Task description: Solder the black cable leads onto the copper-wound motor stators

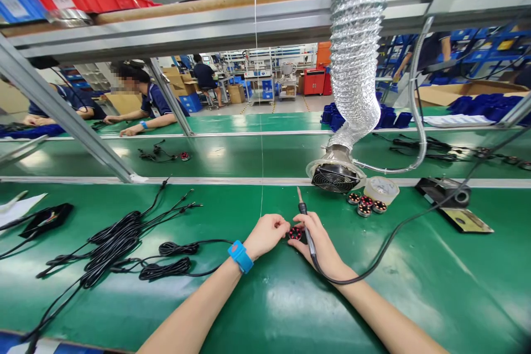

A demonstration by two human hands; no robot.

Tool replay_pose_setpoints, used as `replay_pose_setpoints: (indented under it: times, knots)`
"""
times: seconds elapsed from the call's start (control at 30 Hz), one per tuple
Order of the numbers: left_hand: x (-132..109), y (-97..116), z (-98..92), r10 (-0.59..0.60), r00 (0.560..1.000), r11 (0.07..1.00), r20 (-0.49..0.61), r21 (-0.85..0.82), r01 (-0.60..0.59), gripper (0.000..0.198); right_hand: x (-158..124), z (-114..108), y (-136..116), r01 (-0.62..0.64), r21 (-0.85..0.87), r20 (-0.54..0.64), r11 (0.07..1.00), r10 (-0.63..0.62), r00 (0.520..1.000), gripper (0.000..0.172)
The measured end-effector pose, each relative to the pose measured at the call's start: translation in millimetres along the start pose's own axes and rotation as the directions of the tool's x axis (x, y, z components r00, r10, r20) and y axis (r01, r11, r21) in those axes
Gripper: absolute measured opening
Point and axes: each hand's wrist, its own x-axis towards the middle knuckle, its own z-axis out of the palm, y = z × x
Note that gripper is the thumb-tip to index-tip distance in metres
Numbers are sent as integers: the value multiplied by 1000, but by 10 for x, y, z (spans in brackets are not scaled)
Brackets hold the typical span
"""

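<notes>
My left hand (265, 235), with a blue wristband (240, 256) on its wrist, is curled and pinches the left side of a small round red-and-black motor part (295, 233) lying on the green bench (265, 298). My right hand (321, 246) is closed around a soldering iron (304, 218), tip pointing up and away, and also touches the part's right side. The iron's black cable (385, 257) runs off to the right. A thin solder wire (261, 177) hangs straight down just above my left hand.
Bundles of black leads (120, 243) lie left of my hands. A fume-extraction hose with fan (335, 174), three more motor parts (365, 203), a clear round tub (382, 188) and an iron stand (446, 194) sit at the right. Other workers (141, 102) sit across the belt.
</notes>
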Motion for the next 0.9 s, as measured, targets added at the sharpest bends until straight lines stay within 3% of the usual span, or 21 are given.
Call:
replay_pose_setpoints:
  times: [0.1, 0.17, 0.3, 0.4, 0.5, 0.57, 0.7, 0.8, 0.9]
  knots:
    - [-32, 85, -218, 21, 996, 998, -92, 55, -16, 44, 4, -22, -35, 4, -11, 14, 1000, -4, 1000, 43]
    - [-75, 145, -429, 42, 994, 994, -96, 104, -32, 48, 1, -34, -50, 12, -33, 15, 999, -11, 1000, 41]
    - [-218, 167, -851, 150, 988, 943, 44, 294, -156, 41, -17, -39, -22, 9, -80, -7, 997, -9, 1000, 34]
    - [-358, 43, -1024, 146, 977, 885, 158, 420, -200, 37, -26, -30, 35, 11, -95, -35, 995, -14, 999, 32]
    - [-483, -159, -1024, 71, 979, 815, 189, 555, -166, 44, -32, -26, 78, 17, -115, -69, 993, -25, 997, 31]
    - [-545, -285, -962, 62, 981, 787, 181, 596, -160, 38, -37, -23, 95, 25, -139, -89, 990, -37, 995, 31]
    - [-617, -450, -812, 115, 980, 837, 165, 514, -185, 21, -50, 13, 164, 49, -175, -141, 983, -74, 987, 32]
    - [-644, -501, -685, 168, 971, 858, 171, 460, -229, 26, -50, 68, 261, 37, -182, -182, 983, -71, 981, 38]
    - [-646, -490, -506, 279, 928, 833, 248, 418, -362, 29, -28, 103, 323, 19, -175, -230, 984, -60, 971, 49]
